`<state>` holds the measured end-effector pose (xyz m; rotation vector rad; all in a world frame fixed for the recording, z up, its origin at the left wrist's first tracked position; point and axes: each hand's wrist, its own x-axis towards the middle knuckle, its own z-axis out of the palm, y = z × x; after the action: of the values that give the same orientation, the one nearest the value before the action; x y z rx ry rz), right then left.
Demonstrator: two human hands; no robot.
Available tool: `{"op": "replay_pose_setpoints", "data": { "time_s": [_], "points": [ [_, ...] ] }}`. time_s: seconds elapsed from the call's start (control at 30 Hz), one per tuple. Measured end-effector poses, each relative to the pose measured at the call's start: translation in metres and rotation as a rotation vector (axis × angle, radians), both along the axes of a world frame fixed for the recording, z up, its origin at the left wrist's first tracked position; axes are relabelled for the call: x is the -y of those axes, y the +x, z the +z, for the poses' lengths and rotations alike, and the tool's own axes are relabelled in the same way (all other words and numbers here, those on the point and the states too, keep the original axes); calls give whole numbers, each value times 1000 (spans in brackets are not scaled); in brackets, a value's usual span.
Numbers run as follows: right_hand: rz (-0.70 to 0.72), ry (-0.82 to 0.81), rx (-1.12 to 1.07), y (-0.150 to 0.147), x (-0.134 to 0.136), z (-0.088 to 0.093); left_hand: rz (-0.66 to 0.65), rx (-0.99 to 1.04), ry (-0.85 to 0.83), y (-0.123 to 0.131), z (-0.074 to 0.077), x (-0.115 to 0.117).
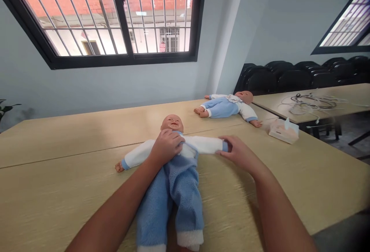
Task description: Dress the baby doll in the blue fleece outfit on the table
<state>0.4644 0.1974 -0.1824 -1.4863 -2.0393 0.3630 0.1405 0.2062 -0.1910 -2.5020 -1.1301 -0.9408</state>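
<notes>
A baby doll (172, 122) lies on its back on the table in front of me, head away from me. It wears a blue and white fleece outfit (186, 182) with blue cuffs. My left hand (167, 144) rests on the doll's chest, fingers curled onto the cloth near the collar. The doll's sleeve (205, 144) on the right side stretches straight out. At its blue cuff, my right hand (234, 150) has thumb and fingers closed around the sleeve end, which hides the doll's hand. The opposite sleeve lies outstretched, its small hand showing.
A second doll (224, 105) in similar clothes lies farther back on the wooden table (72, 190). Right of it stand a tissue box (283, 130) and, on another table, coiled cables (313, 102). Black chairs (295, 76) line the wall below a barred window.
</notes>
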Motion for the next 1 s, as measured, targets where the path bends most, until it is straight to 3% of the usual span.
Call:
{"op": "replay_pose_setpoints", "data": {
  "time_s": [0.1,0.17,0.3,0.4,0.53,0.73,0.83,1.0],
  "points": [
    [-32,299,-319,-26,-4,-7,-103,51,141,-3,1,3],
    [-61,394,-502,-56,-4,-13,-164,100,187,-5,3,6],
    [113,403,-299,-106,-3,-20,-251,235,224,-4,6,12],
    [318,359,-150,-117,-2,-21,-251,370,204,-1,8,11],
    [417,278,-155,-108,3,-21,-170,564,42,5,11,6],
    [430,131,-287,-106,13,-13,-251,713,-253,2,14,-2],
    [378,90,-311,-116,18,-11,-254,787,-404,1,12,-5],
    [236,222,-283,-131,20,-16,-314,823,-497,-4,7,-13]
  ]
}}
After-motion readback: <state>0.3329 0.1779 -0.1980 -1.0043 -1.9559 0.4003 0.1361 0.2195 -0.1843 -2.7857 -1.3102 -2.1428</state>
